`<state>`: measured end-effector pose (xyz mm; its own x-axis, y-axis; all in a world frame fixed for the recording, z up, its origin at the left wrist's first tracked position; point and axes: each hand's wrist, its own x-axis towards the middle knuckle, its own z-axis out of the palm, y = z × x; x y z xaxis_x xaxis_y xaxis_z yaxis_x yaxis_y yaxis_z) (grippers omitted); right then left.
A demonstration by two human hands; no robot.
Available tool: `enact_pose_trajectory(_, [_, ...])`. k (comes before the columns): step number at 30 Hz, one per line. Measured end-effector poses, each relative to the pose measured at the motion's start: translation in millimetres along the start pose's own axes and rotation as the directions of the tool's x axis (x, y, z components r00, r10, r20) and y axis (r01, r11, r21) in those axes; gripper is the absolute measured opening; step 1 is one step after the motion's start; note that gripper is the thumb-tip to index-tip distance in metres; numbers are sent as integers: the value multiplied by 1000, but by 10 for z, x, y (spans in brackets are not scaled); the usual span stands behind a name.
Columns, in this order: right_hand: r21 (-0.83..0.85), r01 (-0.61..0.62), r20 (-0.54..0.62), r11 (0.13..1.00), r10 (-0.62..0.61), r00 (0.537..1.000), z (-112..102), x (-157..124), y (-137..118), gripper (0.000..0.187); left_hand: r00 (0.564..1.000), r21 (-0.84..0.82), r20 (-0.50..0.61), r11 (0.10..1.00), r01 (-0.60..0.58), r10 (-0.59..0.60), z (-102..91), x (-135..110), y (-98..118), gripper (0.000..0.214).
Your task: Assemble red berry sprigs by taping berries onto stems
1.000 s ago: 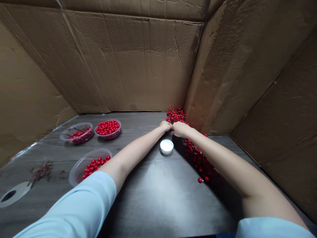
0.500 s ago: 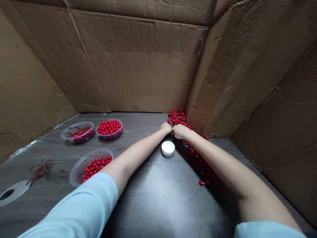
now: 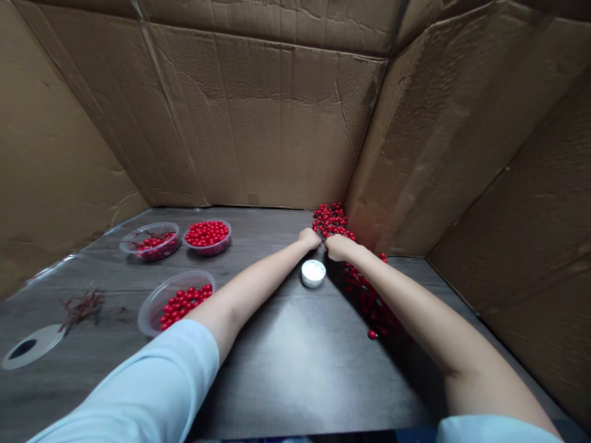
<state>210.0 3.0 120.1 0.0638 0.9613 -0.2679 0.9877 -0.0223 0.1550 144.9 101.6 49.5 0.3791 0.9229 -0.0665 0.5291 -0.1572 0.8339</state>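
Both my arms reach far forward over a dark wooden table (image 3: 295,369). My left hand (image 3: 308,237) and my right hand (image 3: 338,246) are closed, knuckles nearly touching, at the edge of a heap of red berry sprigs (image 3: 329,218) lying along the cardboard wall. Their fingertips are hidden; they seem to pinch something small from the heap. A small white cup (image 3: 313,272) stands just below the hands. More red berries (image 3: 369,301) trail under my right forearm.
Three clear plastic bowls stand at the left: one with berries (image 3: 175,295) near my left arm, a full one (image 3: 207,236) and one with berries and stems (image 3: 150,241) farther back. Loose dark stems (image 3: 83,306) and a round lid (image 3: 32,347) lie at far left. Cardboard walls (image 3: 277,123) enclose the table.
The hands stay together at the berry heap, shifting only slightly. The view has drifted a little, so the bowls sit slightly more to the right.
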Motion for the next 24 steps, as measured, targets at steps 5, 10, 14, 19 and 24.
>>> enact_pose_trajectory(5, [-12, -2, -21, 1000, 1, 1000, -28, -26, 0, 32, 998, 155, -12, 986, -59, 61, -124, -105, 51, 7])
enact_pose_trajectory(10, [-21, 72, -188, 997, -75, 979, -197, -80, -29, 36, 972, 245, -12, 944, -223, 233, -444, -308, 195, 13])
enact_pose_trajectory(14, [-56, 131, -337, 990, -142, 931, -434, -158, -230, 33, 930, 305, -34, 890, -338, 365, -827, -578, 319, 20])
enact_pose_trajectory(19, [-149, 197, -547, 969, -247, 800, -656, -404, -717, 29, 827, 424, -86, 772, -474, 555, -1390, -1071, 247, 28])
enact_pose_trajectory(24, [-163, 347, -589, 924, -373, 717, -718, -694, -1298, 32, 806, 364, -173, 798, -481, 565, -1879, -1709, -77, 25])
